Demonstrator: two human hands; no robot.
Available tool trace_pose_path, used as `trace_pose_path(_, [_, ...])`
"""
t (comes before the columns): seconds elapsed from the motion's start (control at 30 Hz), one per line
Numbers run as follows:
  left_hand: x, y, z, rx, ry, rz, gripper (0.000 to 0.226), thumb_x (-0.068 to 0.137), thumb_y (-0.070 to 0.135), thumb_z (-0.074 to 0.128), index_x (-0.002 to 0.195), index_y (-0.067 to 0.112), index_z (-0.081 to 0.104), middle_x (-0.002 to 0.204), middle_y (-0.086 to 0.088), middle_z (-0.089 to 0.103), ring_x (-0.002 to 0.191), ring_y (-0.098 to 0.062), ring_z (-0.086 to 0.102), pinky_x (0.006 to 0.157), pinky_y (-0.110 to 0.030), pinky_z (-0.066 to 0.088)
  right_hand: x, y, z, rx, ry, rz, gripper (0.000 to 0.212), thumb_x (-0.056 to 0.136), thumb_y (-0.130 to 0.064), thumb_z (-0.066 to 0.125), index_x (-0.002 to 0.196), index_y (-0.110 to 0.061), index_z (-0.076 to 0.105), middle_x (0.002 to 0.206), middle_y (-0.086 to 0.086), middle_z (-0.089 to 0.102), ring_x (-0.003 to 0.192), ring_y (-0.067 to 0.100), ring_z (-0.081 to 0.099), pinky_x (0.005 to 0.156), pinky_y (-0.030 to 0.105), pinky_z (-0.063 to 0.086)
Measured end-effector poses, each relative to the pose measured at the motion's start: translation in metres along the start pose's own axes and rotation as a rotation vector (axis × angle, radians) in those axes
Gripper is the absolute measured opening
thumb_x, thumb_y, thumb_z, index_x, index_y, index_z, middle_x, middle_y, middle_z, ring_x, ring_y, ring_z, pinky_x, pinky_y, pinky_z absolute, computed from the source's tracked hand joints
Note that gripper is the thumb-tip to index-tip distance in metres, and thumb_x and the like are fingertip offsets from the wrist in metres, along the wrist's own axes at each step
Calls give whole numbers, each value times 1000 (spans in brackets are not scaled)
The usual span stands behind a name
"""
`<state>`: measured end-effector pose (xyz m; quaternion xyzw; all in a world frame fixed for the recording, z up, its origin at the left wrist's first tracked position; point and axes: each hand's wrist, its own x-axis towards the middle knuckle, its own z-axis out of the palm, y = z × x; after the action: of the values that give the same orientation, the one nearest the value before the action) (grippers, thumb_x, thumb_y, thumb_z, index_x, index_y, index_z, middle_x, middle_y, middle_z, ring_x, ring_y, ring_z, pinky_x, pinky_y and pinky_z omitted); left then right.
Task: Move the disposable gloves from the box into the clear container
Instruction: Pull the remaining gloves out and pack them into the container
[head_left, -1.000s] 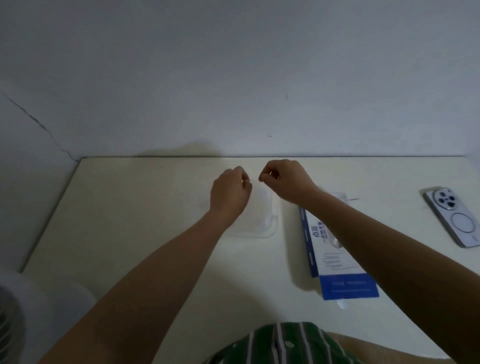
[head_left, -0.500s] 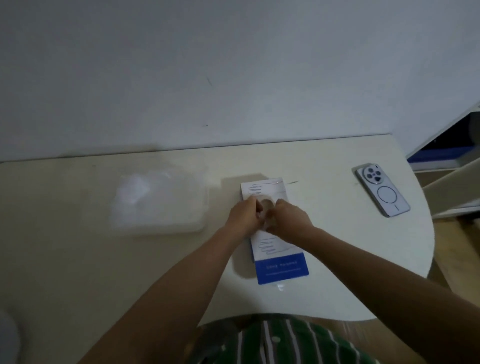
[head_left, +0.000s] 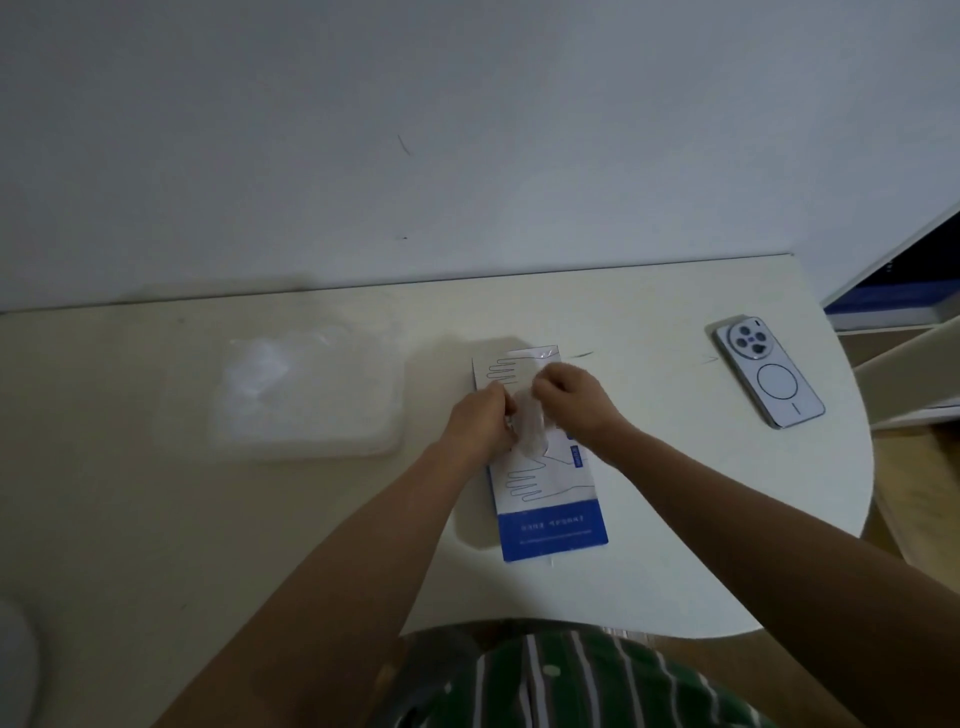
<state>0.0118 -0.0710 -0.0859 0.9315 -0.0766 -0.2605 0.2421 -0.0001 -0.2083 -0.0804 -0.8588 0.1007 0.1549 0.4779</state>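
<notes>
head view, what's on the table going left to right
clear container → left hand → glove being pulled from the box → right hand → phone

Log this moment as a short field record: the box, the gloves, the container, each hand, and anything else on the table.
box: white and blue glove box lying flat on the table, near the middle
glove: clear glove partly drawn out above the box
left hand: left hand pinching the glove
right hand: right hand pinching the glove from the other side
container: clear container left of the box, with clear plastic inside
other: phone face down, to the right
</notes>
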Motion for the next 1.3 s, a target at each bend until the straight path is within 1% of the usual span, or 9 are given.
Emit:
trace_pose_path(0.23, [-1,-2,2,-24,-21,-4,35,90,14,57,124,6,51,116,-14,61,107,-30,57,85,-30,42,9,-19,-41,826,171,122,30,81,-18,37,92,-3,61,88,19,57,78,30,50,64,30,44])
trace_pose_path(0.37, [-6,-3,-5,-228,85,-19,16,93,20,51,96,8,61,98,-15,67,83,-28,62,70,-31,45,1,-21,-45,806,135,158,27,79,-25,41,86,-7,59,83,15,50,73,30,42,62,30,39])
trace_pose_path(0.47, [-14,2,-23,-755,275,-126,36,98,22,36,83,4,63,70,-12,62,60,-26,56,54,-28,44,-4,-28,-45,865,5,70,36,85,-16,33,74,2,63,81,17,65,73,26,61,64,29,50])
trace_pose_path(0.6, [-15,5,-61,-1210,124,-171,59,99,49,27,82,10,68,62,-2,64,50,-15,57,48,-21,46,-5,-44,-39,817,-50,1,42,86,-18,33,69,-3,68,88,21,68,82,30,63,79,37,50])
trace_pose_path(0.77, [-17,-12,-84,-1270,-46,-167,12,88,18,54,80,16,63,72,-2,62,59,-13,54,54,-21,43,-2,-66,-20,920,-140,4,43,89,-14,36,57,-14,66,83,21,66,75,29,63,75,34,51])
trace_pose_path(0.87, [-22,-23,-92,-1365,82,-122,25,83,-10,49,88,12,60,76,-6,64,61,-14,60,56,-21,48,4,-76,-4,814,-108,16,24,79,-20,49,62,-15,64,87,23,59,81,32,50,80,40,42])
trace_pose_path(1.1, [-32,-64,-112,-1198,422,-53,39,84,-12,51,116,10,53,80,-5,69,64,-14,62,61,-23,47,11,-105,34,466,-222,-76,68,79,-52,68,132,-17,45,117,6,62,102,22,65,87,38,56])
trace_pose_path(1.2, [-38,-76,-115,-1067,464,-29,39,87,-10,45,118,14,50,74,2,65,61,-9,57,52,-13,41,14,-120,53,342,-220,-47,59,81,-14,76,130,-13,45,107,9,63,90,23,67,78,37,60])
trace_pose_path(1.3, [-42,-95,-121,-1044,513,-71,36,89,-2,46,119,17,49,75,2,65,62,-9,55,52,-13,40,18,-133,66,370,-130,-14,34,87,12,52,120,3,55,83,12,64,66,21,62,56,26,57])
